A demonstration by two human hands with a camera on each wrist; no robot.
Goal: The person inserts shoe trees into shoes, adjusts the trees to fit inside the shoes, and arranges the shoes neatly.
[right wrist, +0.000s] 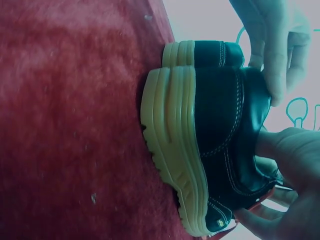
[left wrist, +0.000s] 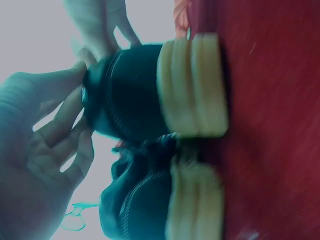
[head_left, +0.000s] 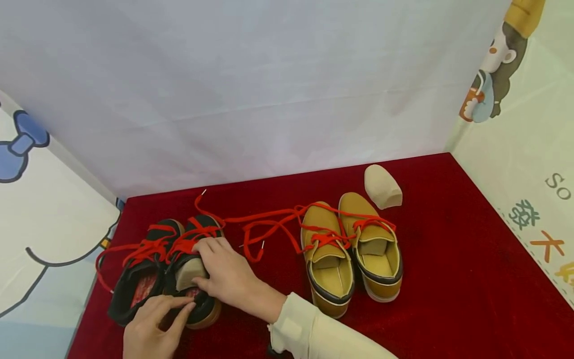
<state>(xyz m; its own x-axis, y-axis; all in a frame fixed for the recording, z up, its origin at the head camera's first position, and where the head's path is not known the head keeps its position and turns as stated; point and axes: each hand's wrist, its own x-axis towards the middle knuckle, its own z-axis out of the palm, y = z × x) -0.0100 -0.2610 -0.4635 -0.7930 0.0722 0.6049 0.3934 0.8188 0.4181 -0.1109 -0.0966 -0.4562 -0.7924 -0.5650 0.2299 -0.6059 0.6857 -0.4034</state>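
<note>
Two black lace-up shoes with red laces stand side by side at the left in the head view. A beige toe-shaped shoe insert (head_left: pixel 190 273) sits in the opening of the right-hand black shoe (head_left: pixel 207 311). My left hand (head_left: pixel 154 324) pinches this shoe's heel collar between thumb and forefinger. My right hand (head_left: pixel 228 274) curls over the insert, thumb at its rear end and fingers over the laces; the fingertips are partly hidden. Beside it, the other black shoe (head_left: pixel 118 299) shows a reddish insole. In the left wrist view, both heels (left wrist: pixel 135 92) rest on the red cloth.
To the right stands a pair of tan shoes (head_left: pixel 329 294) with red laces (head_left: pixel 273 219) trailing left. A second beige insert (head_left: pixel 381 187) lies behind them on the red cloth (head_left: pixel 448 259). A pale fabric wall (head_left: pixel 278 89) rises at the back, with printed panels at both sides.
</note>
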